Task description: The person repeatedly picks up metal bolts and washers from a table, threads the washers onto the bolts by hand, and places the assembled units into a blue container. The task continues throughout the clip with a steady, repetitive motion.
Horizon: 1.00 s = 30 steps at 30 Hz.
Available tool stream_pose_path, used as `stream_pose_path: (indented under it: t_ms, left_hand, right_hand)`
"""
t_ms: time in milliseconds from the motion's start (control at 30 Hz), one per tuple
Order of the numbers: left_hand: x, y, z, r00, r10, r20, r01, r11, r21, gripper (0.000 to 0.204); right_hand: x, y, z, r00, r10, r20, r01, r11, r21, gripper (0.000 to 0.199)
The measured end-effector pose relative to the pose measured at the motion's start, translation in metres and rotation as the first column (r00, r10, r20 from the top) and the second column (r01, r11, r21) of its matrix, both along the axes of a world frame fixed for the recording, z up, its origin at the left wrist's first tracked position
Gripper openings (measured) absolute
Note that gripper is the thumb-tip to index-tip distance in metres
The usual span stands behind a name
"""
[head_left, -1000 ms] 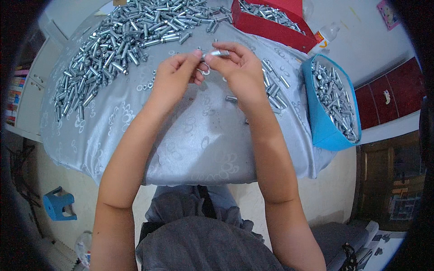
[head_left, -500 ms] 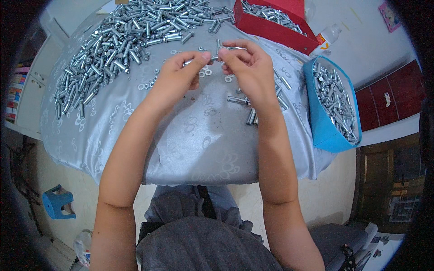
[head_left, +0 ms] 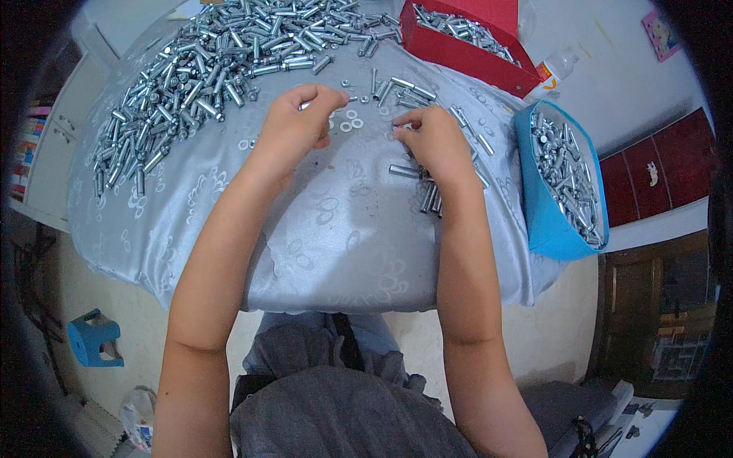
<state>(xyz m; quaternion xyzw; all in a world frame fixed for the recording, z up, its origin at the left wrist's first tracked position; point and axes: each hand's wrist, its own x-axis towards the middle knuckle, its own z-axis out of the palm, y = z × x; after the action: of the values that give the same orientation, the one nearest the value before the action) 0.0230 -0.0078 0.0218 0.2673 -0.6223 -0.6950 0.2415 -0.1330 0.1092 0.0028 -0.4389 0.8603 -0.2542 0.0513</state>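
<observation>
My left hand [head_left: 299, 126] is closed around a silvery metal bolt [head_left: 306, 105], whose thin end pokes out past the thumb. Much of the bolt is hidden by the fingers. To the right, my right hand [head_left: 439, 141] is low over the cloth with thumb and forefinger pinched together; anything between them is too small to make out. Between the hands lie loose flat washers [head_left: 352, 120] and small nuts [head_left: 346, 83]. Several metal bolts [head_left: 412, 90] lie just beyond my right hand, and more metal sleeves [head_left: 430, 200] lie partly under its wrist.
A large heap of metal expansion bolts [head_left: 206, 76] covers the far left of the table, which has a shiny grey cloth [head_left: 328, 259]. At the back right stands a red box [head_left: 466, 57] of bolts, beside a plastic bottle [head_left: 560, 65]. A blue fabric bin [head_left: 565, 240] of bolts sits at the right edge.
My right hand has moved right and nearer to me, away from my left hand. A thin bolt that was by its fingertips now lies on the cloth. My left hand has barely moved.
</observation>
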Motion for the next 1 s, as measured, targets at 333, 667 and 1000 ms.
stream_pose_path:
  t_ms: [333, 667, 1000]
  left_hand:
    - [-0.003, 0.0, -0.005, 1.0, 0.005, -0.002, -0.005, 1.0, 0.004, 0.019]
    - [-0.004, -0.001, -0.007, 1.0, -0.027, 0.007, 0.027, 0.998, 0.051, 0.02]
    - [-0.002, -0.003, -0.008, 0.99, -0.094, -0.108, 0.115, 0.971, 0.21, 0.017]
  right_hand:
    - [0.002, -0.005, -0.004, 0.996, -0.02, -0.082, 0.017, 0.999, -0.04, 0.022]
    - [0.021, -0.014, 0.02, 0.823, 0.418, 0.383, -0.169, 0.826, -0.538, 0.03]
    - [0.026, -0.026, 0.006, 0.666, 0.464, 0.584, -0.016, 0.791, -0.611, 0.026]
